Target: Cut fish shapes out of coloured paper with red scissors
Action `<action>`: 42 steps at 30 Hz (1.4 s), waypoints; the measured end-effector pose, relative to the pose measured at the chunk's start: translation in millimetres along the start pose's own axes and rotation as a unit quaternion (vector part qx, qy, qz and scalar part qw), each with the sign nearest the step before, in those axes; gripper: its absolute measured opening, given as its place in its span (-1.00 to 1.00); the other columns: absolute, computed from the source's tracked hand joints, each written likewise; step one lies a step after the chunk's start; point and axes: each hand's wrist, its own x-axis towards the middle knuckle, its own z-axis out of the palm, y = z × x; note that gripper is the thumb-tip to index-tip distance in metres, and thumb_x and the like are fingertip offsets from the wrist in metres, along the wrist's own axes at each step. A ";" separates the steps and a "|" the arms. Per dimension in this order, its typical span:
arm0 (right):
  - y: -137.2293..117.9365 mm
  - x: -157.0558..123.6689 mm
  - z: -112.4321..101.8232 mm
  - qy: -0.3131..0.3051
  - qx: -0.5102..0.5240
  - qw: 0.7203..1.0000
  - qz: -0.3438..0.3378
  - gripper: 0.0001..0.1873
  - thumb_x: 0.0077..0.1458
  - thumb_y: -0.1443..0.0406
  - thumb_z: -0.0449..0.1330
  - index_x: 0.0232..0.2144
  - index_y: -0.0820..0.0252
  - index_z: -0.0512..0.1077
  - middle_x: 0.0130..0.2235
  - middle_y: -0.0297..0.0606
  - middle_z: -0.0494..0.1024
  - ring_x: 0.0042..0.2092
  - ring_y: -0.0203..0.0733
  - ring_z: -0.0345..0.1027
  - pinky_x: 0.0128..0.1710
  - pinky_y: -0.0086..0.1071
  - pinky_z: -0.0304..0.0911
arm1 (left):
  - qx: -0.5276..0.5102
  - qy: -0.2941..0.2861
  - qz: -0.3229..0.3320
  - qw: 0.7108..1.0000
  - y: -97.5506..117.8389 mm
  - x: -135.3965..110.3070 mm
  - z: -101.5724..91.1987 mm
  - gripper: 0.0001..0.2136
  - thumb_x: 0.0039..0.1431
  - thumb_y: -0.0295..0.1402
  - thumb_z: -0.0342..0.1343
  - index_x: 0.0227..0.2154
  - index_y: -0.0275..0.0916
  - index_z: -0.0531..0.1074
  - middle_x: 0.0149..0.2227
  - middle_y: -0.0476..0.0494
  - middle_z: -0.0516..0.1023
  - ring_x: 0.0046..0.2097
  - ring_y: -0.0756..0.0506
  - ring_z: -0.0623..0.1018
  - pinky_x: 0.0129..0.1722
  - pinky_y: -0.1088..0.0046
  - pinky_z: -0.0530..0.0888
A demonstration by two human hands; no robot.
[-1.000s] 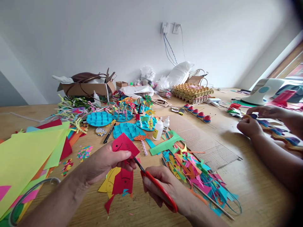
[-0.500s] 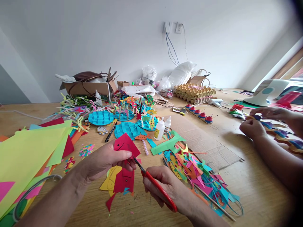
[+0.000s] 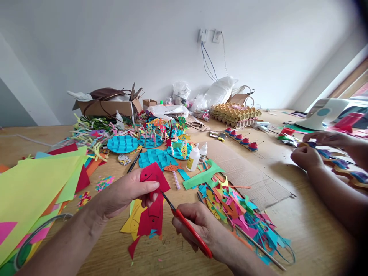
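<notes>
My left hand (image 3: 130,191) pinches a piece of red paper (image 3: 156,175) with a drawn black line and a dot on it. In my right hand (image 3: 198,226) is a pair of red-handled scissors (image 3: 188,226), its dark blades pointing up to the paper's lower edge. Below my left hand, a red paper sheet (image 3: 152,222) with a drawn fish lies over yellow paper (image 3: 133,224), also drawn on. A small red scrap (image 3: 133,247) lies nearer me. White glue bottles (image 3: 193,159) stand just beyond my hands.
Colourful paper scraps (image 3: 238,211) heap up on the right beside a cardboard sheet (image 3: 244,168). Coloured paper sheets (image 3: 34,188) spread at left. Blue discs (image 3: 156,158) with paper fish stand behind. Another person's hands (image 3: 310,155) hold a painted strip at far right.
The scissors have drawn back slightly down and left from the red paper. My left hand and the paper have shifted only a little.
</notes>
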 end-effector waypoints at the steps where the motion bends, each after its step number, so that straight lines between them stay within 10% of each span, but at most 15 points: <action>1: 0.9 0.3 0.1 0.001 0.000 1.000 0.001 -0.65 0.07 0.17 0.08 -0.66 0.21 0.16 -0.67 -0.50 0.02 -0.63 -0.46 -0.10 -0.68 -0.54 -0.19 | 0.005 0.005 0.001 1.000 -0.4 0.5 -0.6 -0.85 0.04 -0.33 0.12 -0.58 -0.24 0.38 -0.62 0.03 0.43 -0.58 0.04 0.38 -0.57 0.58 0.31; 42: 6.7 1.9 -0.1 0.002 -0.042 0.999 -0.033 -0.72 0.08 0.32 0.02 -0.64 0.21 0.13 -0.64 -0.50 -0.02 -0.60 -0.45 -0.14 -0.65 -0.51 -0.22 | 0.095 -0.011 0.017 0.995 1.1 0.5 -3.1 -0.81 0.05 -0.26 0.06 -0.57 -0.21 0.27 -0.61 0.13 0.30 -0.55 0.06 0.27 -0.54 0.56 0.21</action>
